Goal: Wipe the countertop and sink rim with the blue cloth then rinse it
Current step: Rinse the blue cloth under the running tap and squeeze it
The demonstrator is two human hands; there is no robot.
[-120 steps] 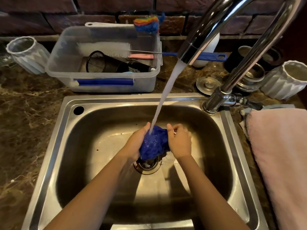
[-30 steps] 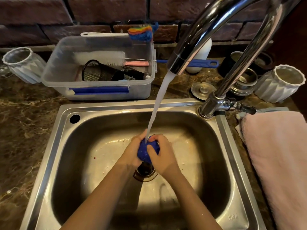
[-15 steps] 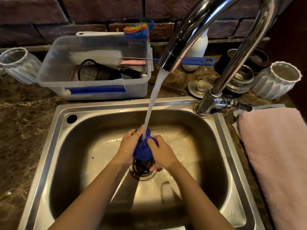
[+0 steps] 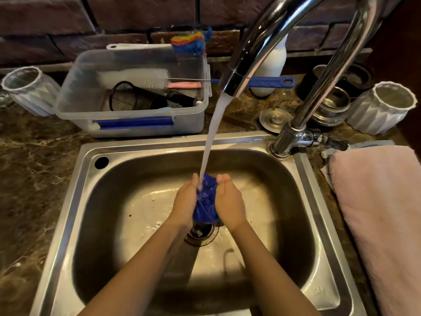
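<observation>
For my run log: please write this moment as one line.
step: rinse | blue cloth: under tap stream, above drain | left hand: holding | right hand: holding

Views: we have one, a wide-angle head camera.
Position: above the sink (image 4: 75, 201), at its near edge.
Facing: forward and steeply down into the basin; brick wall (image 4: 136, 17) along the top edge.
Nearness: close; the faucet (image 4: 255, 53) looms large at top, both forearms enter from the bottom edge.
Overlap: we note none, single view.
</observation>
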